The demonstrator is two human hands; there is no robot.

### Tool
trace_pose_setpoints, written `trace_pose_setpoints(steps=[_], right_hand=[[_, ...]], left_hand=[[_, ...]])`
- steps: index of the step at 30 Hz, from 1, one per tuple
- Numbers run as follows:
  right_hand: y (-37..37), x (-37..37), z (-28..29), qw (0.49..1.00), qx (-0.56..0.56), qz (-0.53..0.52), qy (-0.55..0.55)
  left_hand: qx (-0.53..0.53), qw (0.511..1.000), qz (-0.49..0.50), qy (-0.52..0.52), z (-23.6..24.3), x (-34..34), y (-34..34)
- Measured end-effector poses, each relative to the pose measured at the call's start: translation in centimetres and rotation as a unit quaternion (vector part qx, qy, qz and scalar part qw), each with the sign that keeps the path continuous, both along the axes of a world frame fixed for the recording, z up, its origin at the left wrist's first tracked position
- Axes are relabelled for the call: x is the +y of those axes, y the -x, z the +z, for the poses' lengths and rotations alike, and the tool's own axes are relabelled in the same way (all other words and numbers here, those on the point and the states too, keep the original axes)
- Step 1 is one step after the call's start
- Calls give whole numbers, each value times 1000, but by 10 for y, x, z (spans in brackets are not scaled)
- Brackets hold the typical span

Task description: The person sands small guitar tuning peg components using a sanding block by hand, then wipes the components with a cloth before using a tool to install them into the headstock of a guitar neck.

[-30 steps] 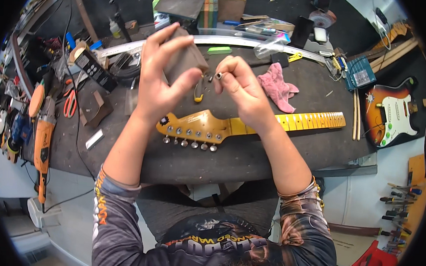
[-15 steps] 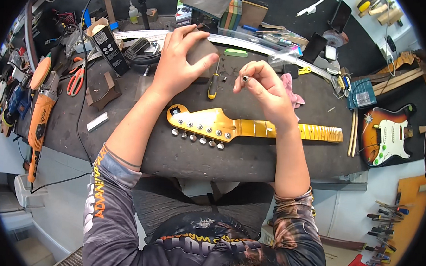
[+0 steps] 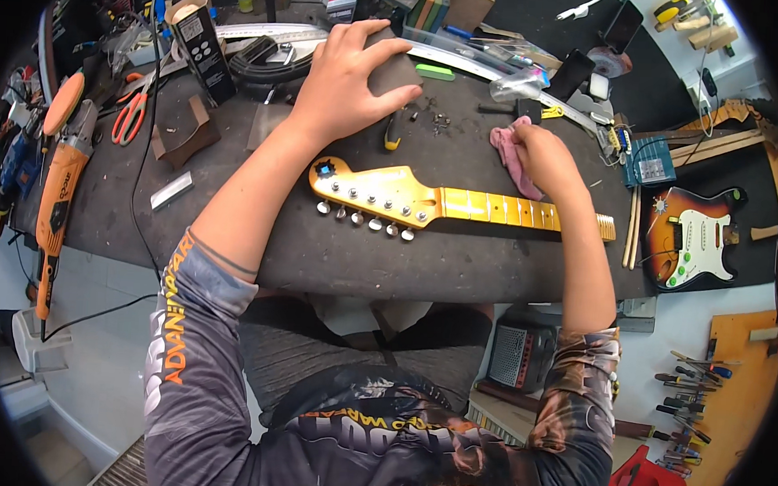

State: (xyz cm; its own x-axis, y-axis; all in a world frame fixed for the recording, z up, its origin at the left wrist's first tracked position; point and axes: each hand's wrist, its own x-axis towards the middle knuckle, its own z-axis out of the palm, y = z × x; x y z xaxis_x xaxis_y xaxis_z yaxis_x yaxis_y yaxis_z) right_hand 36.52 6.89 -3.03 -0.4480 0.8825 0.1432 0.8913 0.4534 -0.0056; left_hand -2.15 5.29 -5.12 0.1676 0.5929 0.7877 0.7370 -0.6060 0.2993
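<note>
My left hand [image 3: 349, 87] lies spread over a dark grey block [image 3: 401, 75], its fingers apart and its thumb pointing right. The screwdriver [image 3: 393, 139] with a yellow and black handle shows partly below that thumb. My right hand [image 3: 545, 154] is closed on a bunched pink cloth [image 3: 515, 158] on the bench; its fingertips are partly hidden. Between the hands lie several small metal parts [image 3: 441, 121]. Nearer to me rests a guitar neck [image 3: 378, 193], headstock to the left with its tuners toward me. My right forearm covers part of its fretboard.
On the left are an orange power tool [image 3: 60, 186], red-handled pliers [image 3: 130, 117], a brown curved block [image 3: 184, 131] and a black box [image 3: 201, 53]. At the right lies a sunburst guitar body [image 3: 695, 237]. A long ruler [image 3: 456, 60] crosses the back.
My right hand has moved right, from holding up a small metal cylindrical part to gripping the pink cloth. The small part no longer shows in it. My left hand stays at the grey block.
</note>
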Motion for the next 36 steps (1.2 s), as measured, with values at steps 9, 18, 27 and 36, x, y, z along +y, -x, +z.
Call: trace_pose_setpoints(steps=[9, 18, 27, 36], right_hand=[[8, -8, -17, 996, -59, -68, -11], [17, -33, -25, 995, -22, 6, -97], [21, -29, -22, 997, 14, -45, -60], [7, -26, -6, 985, 150, -68, 41]], left_hand=[[4, 1000, -13, -4, -3, -5, -7], [-7, 1000, -18, 6, -5, -4, -6], [0, 1000, -25, 3, -9, -5, -6], [-9, 1000, -24, -9, -7, -4, -5]])
